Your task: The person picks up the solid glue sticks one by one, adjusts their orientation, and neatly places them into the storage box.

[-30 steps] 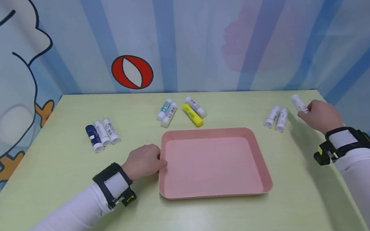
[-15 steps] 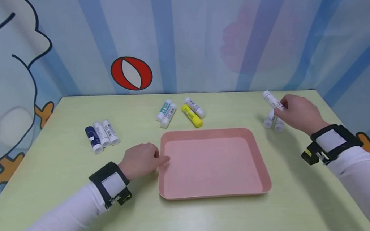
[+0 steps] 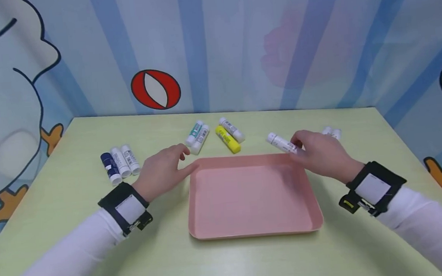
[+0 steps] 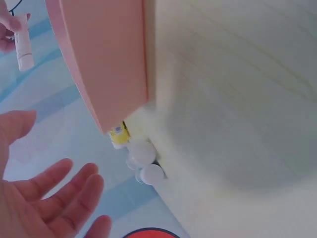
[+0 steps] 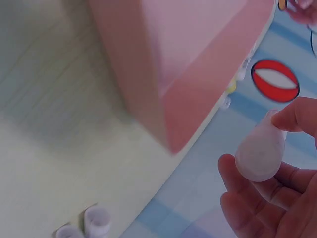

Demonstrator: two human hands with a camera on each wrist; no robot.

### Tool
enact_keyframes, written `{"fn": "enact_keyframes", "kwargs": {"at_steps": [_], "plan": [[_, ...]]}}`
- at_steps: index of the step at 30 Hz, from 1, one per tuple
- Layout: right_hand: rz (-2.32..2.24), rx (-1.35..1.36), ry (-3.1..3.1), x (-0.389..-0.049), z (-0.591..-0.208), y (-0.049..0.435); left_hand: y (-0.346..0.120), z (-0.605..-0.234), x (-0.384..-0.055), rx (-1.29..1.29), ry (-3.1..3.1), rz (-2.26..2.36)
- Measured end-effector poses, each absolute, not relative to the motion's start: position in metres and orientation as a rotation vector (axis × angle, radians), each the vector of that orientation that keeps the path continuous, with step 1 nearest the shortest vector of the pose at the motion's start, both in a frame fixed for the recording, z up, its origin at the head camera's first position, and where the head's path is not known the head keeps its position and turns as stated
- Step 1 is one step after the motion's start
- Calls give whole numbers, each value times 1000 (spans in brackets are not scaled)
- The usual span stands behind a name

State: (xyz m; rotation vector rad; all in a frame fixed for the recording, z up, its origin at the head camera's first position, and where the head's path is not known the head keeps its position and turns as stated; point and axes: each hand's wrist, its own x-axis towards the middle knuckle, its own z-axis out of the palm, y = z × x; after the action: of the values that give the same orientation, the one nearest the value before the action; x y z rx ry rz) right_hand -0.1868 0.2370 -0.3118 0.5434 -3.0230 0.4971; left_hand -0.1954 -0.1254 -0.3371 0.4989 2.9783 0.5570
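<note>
My right hand (image 3: 321, 154) pinches a white glue stick (image 3: 280, 143) between thumb and fingers, just above the far right corner of a shallow pink tray (image 3: 257, 230). In the right wrist view, the round end of this glue stick (image 5: 260, 158) faces the camera. My left hand (image 3: 161, 171) hovers at the tray's far left corner, fingers loosely spread with nothing in them. Apart from the tray wall (image 4: 106, 54), its fingers (image 4: 74, 208) show in the left wrist view. Behind the tray lie a yellow glue stick (image 3: 228, 139) and a white one (image 3: 232, 129).
A teal-labelled glue stick (image 3: 194, 132) and a white one (image 3: 200, 139) lie behind the tray's left corner. Farther left, a dark blue glue stick (image 3: 111, 168) lies beside two white ones. Two more white glue sticks (image 3: 335, 134) are partly hidden behind my right hand.
My right hand has carried the white glue stick leftward from the table's right side to the tray's far right corner. My left hand has let go of the tray's left rim and shifted slightly away.
</note>
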Motion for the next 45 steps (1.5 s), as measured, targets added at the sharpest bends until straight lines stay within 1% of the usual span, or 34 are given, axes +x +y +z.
{"fn": "enact_keyframes", "kwargs": {"at_steps": [6,12,17,21,30,39,45], "plan": [[475,685,-3031,-177,-312,208,-109,-326,-188,689,3014,532],[491,766,-3045,-169,-311,191,-91,-317,-184,897,3015,410],[484,835,-3051,-163,-311,181,-77,-316,-180,1104,2980,260],[438,916,-3036,-159,-312,173,-71,-320,-178,1216,2953,203],[306,1120,-2877,-153,-313,163,-71,-327,-175,1337,2885,183],[211,1173,-2827,-151,-315,163,-68,-332,-174,1520,2849,139],[216,1173,-2869,-152,-317,162,-68,-333,-172,1497,2848,111]]}}
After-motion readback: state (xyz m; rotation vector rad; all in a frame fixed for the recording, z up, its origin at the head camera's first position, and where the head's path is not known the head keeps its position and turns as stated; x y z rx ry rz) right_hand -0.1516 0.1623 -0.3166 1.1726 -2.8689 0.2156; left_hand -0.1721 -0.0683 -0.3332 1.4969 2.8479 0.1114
